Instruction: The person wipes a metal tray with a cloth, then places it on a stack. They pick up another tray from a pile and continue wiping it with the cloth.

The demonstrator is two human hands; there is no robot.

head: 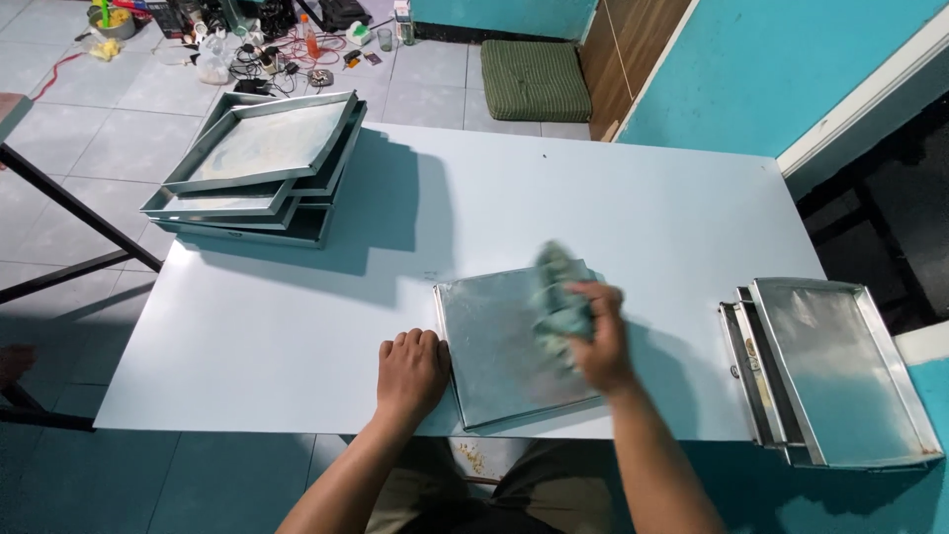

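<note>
The white counter [297, 326] carries a metal tray [494, 346] at lower centre, close to the near edge. The left hand [411, 374] presses flat against the tray's rim, fingers together; the right hand [593, 336], clenched around a blurred cloth [554, 297], rubs the surface. A hard stroke could slide the tray off the edge.

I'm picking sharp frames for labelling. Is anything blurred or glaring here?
Head view: the cloth under the right hand is motion-blurred; the left hand on the edge of the tray is sharp. The stacked trays cast a hard shadow on the table; only soft sheen, no harsh glare.
</note>
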